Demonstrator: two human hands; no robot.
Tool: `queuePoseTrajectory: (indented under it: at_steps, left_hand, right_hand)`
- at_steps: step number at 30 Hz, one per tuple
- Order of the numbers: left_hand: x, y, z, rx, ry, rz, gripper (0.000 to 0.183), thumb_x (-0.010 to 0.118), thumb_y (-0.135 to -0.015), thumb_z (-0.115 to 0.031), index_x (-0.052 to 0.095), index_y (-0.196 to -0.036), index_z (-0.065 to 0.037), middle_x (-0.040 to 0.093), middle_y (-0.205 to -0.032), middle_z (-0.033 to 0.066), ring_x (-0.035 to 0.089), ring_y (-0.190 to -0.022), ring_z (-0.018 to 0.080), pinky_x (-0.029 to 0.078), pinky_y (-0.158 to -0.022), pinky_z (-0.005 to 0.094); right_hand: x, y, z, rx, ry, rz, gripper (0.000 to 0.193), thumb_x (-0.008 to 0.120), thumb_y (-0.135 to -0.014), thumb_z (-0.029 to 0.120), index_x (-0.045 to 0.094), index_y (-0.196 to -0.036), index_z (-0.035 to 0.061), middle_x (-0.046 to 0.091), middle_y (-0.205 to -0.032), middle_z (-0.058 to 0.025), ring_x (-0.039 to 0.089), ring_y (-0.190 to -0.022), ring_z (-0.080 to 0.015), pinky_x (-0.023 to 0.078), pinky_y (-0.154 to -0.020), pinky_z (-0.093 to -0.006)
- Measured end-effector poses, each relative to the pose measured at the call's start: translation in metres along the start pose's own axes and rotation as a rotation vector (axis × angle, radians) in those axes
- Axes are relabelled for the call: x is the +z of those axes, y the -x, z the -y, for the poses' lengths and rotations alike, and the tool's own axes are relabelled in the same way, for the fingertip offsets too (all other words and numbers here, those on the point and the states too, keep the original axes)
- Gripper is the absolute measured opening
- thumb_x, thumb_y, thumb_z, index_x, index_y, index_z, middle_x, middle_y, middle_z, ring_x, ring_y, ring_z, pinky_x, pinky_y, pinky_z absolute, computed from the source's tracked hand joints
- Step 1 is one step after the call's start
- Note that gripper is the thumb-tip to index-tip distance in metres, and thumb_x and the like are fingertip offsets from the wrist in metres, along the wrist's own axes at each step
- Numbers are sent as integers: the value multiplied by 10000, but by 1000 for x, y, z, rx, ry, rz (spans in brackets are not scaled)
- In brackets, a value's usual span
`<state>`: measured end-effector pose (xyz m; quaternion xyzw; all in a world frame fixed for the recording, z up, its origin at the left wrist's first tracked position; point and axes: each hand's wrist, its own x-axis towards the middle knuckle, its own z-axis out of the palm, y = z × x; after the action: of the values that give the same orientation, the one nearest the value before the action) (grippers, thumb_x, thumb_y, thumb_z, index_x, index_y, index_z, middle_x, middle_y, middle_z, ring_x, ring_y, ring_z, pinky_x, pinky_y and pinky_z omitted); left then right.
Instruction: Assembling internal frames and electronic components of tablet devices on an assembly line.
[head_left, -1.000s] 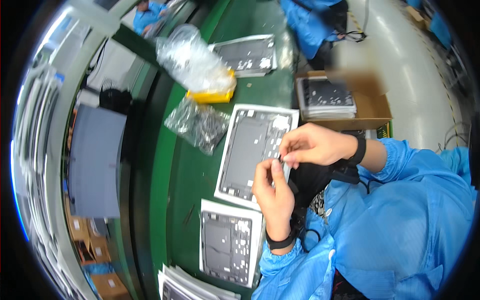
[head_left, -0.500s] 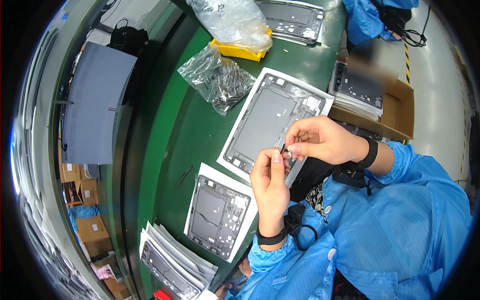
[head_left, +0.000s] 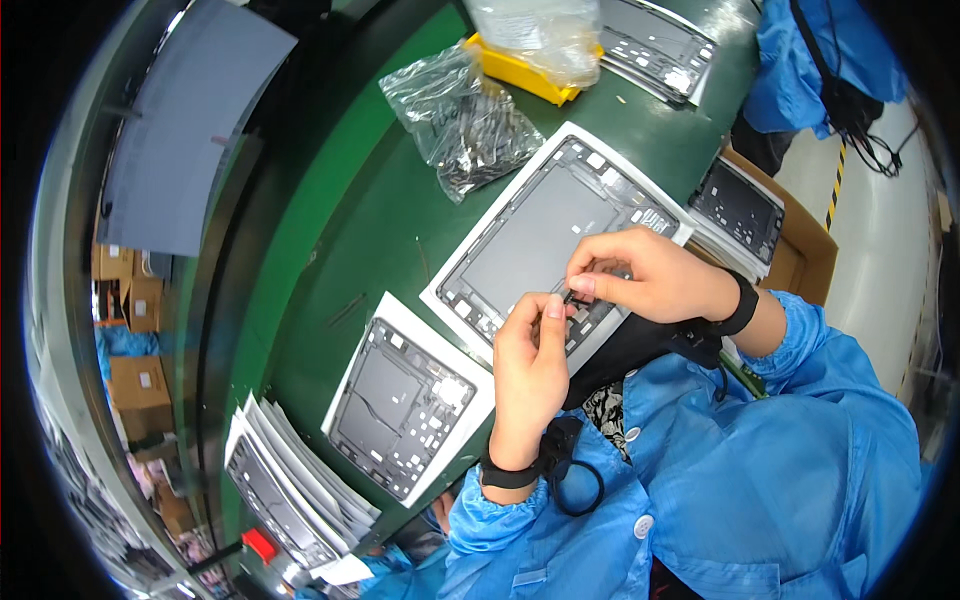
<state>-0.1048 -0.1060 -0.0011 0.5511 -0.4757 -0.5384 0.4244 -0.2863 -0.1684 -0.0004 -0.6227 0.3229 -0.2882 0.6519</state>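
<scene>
Over the lower edge of a tablet housing (head_left: 540, 225) lying on a white sheet, my two hands meet fingertip to fingertip. A small dark part (head_left: 570, 297), too small to name, sits between them. My right hand (head_left: 660, 280) pinches it from above with thumb and forefinger. Thumb and fingers of my left hand (head_left: 532, 350) close on its lower end. The housing is grey inside, with dark edges and small white labels. Nearer on the left, a second tablet housing (head_left: 395, 400) rests on its own white sheet.
A clear bag of small dark parts (head_left: 470, 130) lies beyond the housing, beside a yellow bin (head_left: 520, 72) with plastic bags. Tweezers (head_left: 347, 310) lie on the green table. Stacked sheets with housings (head_left: 300, 480) stand near left. An open carton (head_left: 805, 235) holds more housings at right.
My view has turned, so the table things sit differently in the picture. Both hands keep their pinch on the small part. The blurred dark shape over the carton has gone.
</scene>
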Motion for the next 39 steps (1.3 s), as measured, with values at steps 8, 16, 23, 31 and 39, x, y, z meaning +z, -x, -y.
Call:
queuePoseTrajectory:
  at_steps: [8, 16, 23, 31, 39]
  left_hand:
    - [-3, -3, 19, 119, -72, -90, 211, 512, -994, -157, 606, -918, 16, 583, -709, 76, 503, -619, 118, 407, -571, 278]
    - [-20, 1, 19, 50, 81, -83, 213, 505, -1009, -156, 569, -890, 9, 541, -693, -4, 450, -633, 44, 371, -551, 230]
    - [-32, 7, 25, 75, 112, -129, 199, 512, -1006, -150, 570, -900, 9, 567, -732, -3, 512, -690, 45, 418, -610, 211]
    - [-47, 22, 15, 141, 183, -128, 195, 498, -1015, -143, 576, -922, 10, 636, -814, 45, 591, -777, 100, 477, -719, 244]
    - [-54, 28, -1, 162, 162, -205, 207, 531, -1004, -197, 583, -930, -10, 579, -799, 11, 492, -703, 71, 397, -631, 214]
  right_hand:
    - [6, -22, -4, 87, 1, 55, 150, 579, -967, 129, 609, -948, -16, 643, -847, -35, 598, -781, -79, 490, -701, -237]
    - [22, -38, -12, 129, -4, 81, 214, 542, -989, 185, 590, -880, 7, 608, -714, -19, 562, -664, -71, 445, -613, -217]
    - [36, -42, -12, 139, -87, 93, 221, 513, -1003, 179, 575, -863, 20, 609, -719, -24, 568, -661, -79, 441, -615, -218]
    - [62, -38, 2, 35, -128, 50, 196, 525, -1000, 167, 592, -915, 4, 607, -776, -24, 575, -734, -86, 487, -681, -250]
    - [67, -41, 18, 6, -156, 94, 230, 520, -1005, 185, 598, -935, -20, 595, -784, -21, 566, -749, -83, 481, -692, -242]
